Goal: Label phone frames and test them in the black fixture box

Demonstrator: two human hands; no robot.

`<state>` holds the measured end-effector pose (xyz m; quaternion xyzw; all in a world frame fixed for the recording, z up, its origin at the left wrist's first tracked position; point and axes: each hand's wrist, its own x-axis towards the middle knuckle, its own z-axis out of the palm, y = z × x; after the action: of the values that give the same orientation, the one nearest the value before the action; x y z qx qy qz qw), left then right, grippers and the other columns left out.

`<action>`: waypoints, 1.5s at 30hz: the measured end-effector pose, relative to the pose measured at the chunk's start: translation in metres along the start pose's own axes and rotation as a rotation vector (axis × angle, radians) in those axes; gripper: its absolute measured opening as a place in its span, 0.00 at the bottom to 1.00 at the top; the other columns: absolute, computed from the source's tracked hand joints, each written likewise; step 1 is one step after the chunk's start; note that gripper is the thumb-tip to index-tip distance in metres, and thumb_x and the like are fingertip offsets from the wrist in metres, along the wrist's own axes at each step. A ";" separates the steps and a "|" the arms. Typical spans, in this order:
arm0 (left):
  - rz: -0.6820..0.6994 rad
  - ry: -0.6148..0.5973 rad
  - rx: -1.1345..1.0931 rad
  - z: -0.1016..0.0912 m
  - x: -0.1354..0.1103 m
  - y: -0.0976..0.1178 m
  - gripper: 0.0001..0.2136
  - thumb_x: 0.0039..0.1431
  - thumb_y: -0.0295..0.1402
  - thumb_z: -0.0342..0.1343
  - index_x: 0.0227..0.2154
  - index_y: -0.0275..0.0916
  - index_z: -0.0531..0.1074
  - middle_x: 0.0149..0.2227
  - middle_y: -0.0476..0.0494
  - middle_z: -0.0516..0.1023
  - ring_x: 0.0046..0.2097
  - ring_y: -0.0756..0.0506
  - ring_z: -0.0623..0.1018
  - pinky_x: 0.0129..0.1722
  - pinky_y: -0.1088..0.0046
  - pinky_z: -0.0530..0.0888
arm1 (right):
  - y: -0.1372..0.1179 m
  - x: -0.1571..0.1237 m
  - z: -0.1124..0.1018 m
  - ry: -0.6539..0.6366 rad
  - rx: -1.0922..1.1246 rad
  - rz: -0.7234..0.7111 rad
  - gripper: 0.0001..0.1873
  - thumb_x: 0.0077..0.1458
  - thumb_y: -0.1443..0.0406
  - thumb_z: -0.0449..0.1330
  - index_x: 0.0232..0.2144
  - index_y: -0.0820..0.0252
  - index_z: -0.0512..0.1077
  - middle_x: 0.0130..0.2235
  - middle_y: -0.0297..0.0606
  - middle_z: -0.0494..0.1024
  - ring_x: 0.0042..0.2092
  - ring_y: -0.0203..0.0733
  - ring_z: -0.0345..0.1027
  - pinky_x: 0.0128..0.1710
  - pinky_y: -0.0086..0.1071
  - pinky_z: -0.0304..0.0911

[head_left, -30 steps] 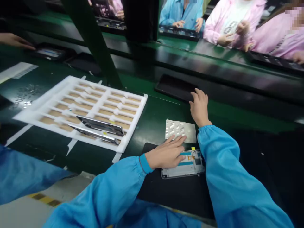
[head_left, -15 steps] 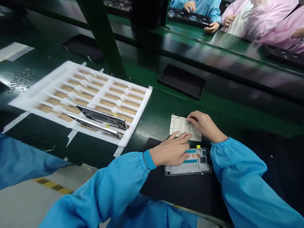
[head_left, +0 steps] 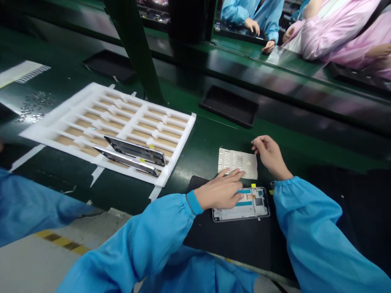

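Note:
My left hand (head_left: 220, 190) reaches over an opened phone housing (head_left: 255, 206), fingers stretched out, fingertips on the near edge of a sheet of small stickers (head_left: 249, 163). Rows of small pale strips cover the sheet's left and middle; its right part is bare. The housing lies flat on a black mat (head_left: 232, 240), showing blue strips, an orange flex piece and a yellow tab; my left hand covers its upper left part. Just beyond the sheet's right edge, my right hand (head_left: 268, 154) is raised with thumb and fingertips pinched together. Anything between them is too small to make out.
On the left, a white foam rack (head_left: 122, 132) holds two phone housings (head_left: 134, 151) on edge. Black trays (head_left: 229, 106) lie farther back near a green post (head_left: 137, 53). Small loose parts (head_left: 36, 103) are scattered far left. Co-workers' hands (head_left: 252, 26) show across the bench.
My right hand has moved off the sticker sheet, up and to the right, with its fingers pinched. My left hand stays over the sheet and phone housing. The view has shifted slightly.

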<state>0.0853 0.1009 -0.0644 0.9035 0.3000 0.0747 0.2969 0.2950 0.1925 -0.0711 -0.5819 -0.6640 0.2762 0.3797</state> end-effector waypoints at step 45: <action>0.145 0.547 0.034 -0.006 -0.047 0.056 0.06 0.65 0.33 0.56 0.38 0.42 0.78 0.39 0.51 0.84 0.38 0.49 0.83 0.41 0.70 0.75 | -0.081 -0.198 -0.042 -0.028 0.033 -0.105 0.01 0.61 0.65 0.60 0.35 0.54 0.71 0.43 0.38 0.78 0.47 0.45 0.72 0.47 0.40 0.68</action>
<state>0.0733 0.0396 -0.0249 0.8737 0.3049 0.3316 0.1836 0.2913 -0.0194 -0.0183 -0.5358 -0.6944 0.2750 0.3938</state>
